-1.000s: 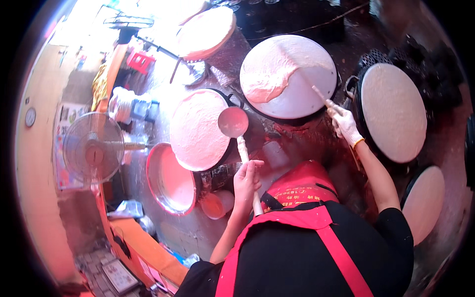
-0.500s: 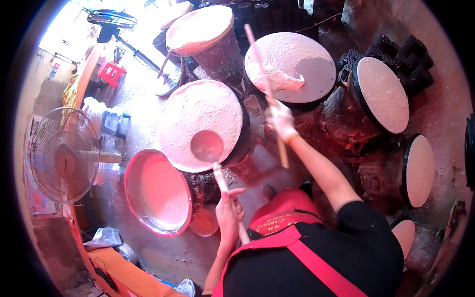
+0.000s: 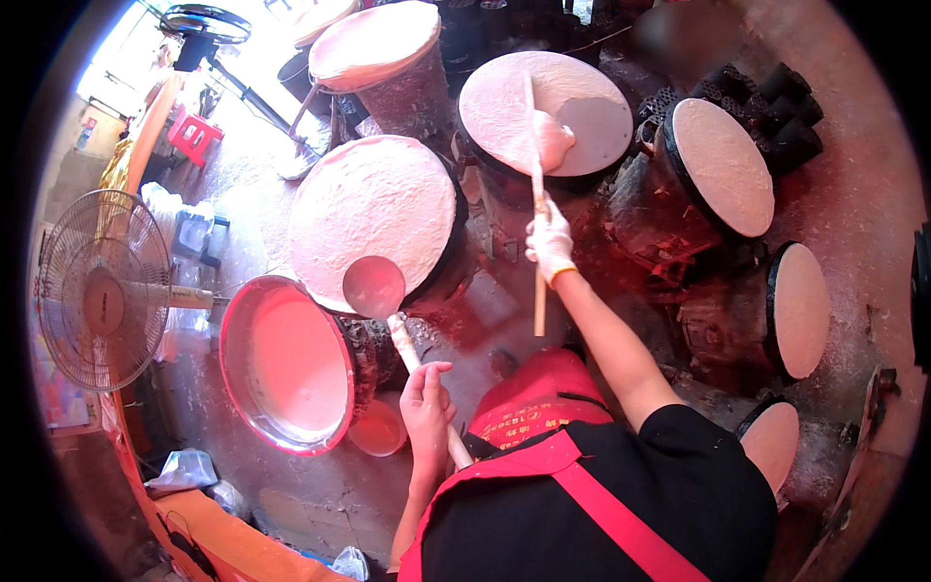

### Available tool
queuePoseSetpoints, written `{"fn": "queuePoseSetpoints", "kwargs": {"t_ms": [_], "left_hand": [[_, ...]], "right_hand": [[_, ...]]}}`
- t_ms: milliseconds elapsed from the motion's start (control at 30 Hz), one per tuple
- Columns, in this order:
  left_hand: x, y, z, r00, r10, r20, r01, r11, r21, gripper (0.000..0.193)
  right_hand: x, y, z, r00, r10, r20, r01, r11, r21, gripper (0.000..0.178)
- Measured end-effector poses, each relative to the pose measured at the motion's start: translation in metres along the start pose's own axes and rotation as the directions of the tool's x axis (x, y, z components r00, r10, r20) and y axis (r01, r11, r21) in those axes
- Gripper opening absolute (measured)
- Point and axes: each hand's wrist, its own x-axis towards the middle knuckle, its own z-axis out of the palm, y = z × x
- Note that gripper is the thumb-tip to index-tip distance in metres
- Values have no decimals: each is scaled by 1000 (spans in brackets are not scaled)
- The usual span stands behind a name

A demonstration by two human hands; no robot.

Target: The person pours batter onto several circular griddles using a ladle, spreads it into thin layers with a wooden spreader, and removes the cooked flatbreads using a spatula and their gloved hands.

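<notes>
In my left hand [image 3: 425,400] is the pale handle of a round ladle [image 3: 374,285]. The ladle's bowl hangs over the near edge of a batter-covered round griddle [image 3: 373,199]. My right hand [image 3: 551,241], in a white glove, is closed round a long wooden stick [image 3: 540,303]. Its far end reaches over another round griddle [image 3: 603,126] at the upper middle. A thick lump of batter [image 3: 553,144] lies against the stick there. Batter coats that griddle's left side, while grey surface shows on its right. Beside the ladle, at lower left, stands a red-rimmed basin [image 3: 229,354] of pale liquid batter.
More coated round griddles [image 3: 722,167] on drum-like stoves stand along the right, another [image 3: 378,44] at the top. Black perforated briquettes [image 3: 790,112] are piled at upper right. A standing fan [image 3: 105,291] is at left, with a red stool [image 3: 194,136] beyond. A small tub [image 3: 378,429] sits by the basin.
The view has shifted slightly, and the scene sits further left. The stick has swung more upright, and the batter on the far griddle has gathered into a lump. Both hands keep their holds.
</notes>
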Motion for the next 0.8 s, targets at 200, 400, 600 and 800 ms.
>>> {"fn": "queuePoseSetpoints", "kwargs": {"t_ms": [200, 400, 600, 800], "left_hand": [[-4, 3, 20, 998, 1, 70, -1, 1000, -5, 21], [4, 3, 44, 999, 21, 49, -21, 1000, 0, 22], [9, -8, 79, 999, 10, 51, -13, 998, 58, 22], [20, -11, 124, 993, 8, 122, -12, 1000, 27, 23]], "right_hand": [[15, -36, -6, 999, 48, -24, -35, 927, 374, 30], [-2, -14, -30, 948, 163, 273, -172, 985, 9, 39], [23, -52, -136, 967, 149, 205, -167, 983, 71, 39], [41, -70, -121, 905, 133, 405, -190, 976, 105, 36]]}}
